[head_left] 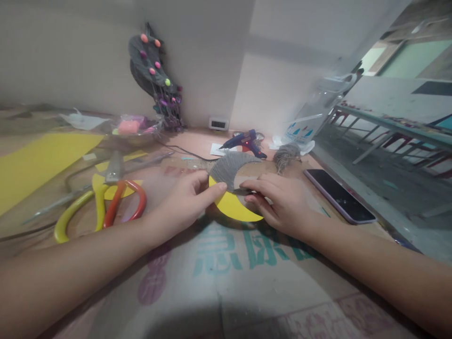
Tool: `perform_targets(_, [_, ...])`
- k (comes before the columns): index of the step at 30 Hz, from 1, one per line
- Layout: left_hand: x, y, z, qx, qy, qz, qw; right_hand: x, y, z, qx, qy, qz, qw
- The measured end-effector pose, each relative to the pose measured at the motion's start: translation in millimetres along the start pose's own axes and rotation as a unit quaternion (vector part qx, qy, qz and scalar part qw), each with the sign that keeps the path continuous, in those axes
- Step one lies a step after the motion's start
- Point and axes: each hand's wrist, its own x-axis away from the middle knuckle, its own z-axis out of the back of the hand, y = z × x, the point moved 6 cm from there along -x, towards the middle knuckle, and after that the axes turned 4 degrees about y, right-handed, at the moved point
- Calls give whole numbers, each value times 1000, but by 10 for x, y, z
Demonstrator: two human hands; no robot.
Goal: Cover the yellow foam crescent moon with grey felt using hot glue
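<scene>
A yellow crescent-shaped card [235,207] lies on a printed cardboard sheet [226,263]. Its upper part is wrapped in grey yarn [226,170]. My left hand [183,200] pinches the crescent's left edge between thumb and fingers. My right hand [280,200] presses on the crescent's right side, fingers closed on a strand of the grey yarn at the wrapped edge. A loose bundle of grey yarn [286,156] lies just behind my right hand.
Scissors with yellow and red handles [102,200] lie left. Yellow paper [35,165] is farther left. A blue glue gun [245,141] sits behind, a phone [339,195] right, and a dark beaded hanging [155,80] leans on the wall.
</scene>
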Motion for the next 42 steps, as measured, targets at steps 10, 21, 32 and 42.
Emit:
perform_targets(10, [-23, -138, -123, 154, -85, 69, 982, 2, 28, -20, -14, -11, -14, 1000])
perform_targets(21, [-21, -167, -134, 156, -99, 67, 981, 22, 25, -41, -30, -19, -17, 999])
perform_targets(32, [-23, -144, -125, 139, -86, 67, 984, 16, 16, -25, -24, -1, -1, 1000])
perform_targets(42, [-21, -154, -101, 110, -64, 45, 991, 17, 30, -11, -48, 0, -32, 998])
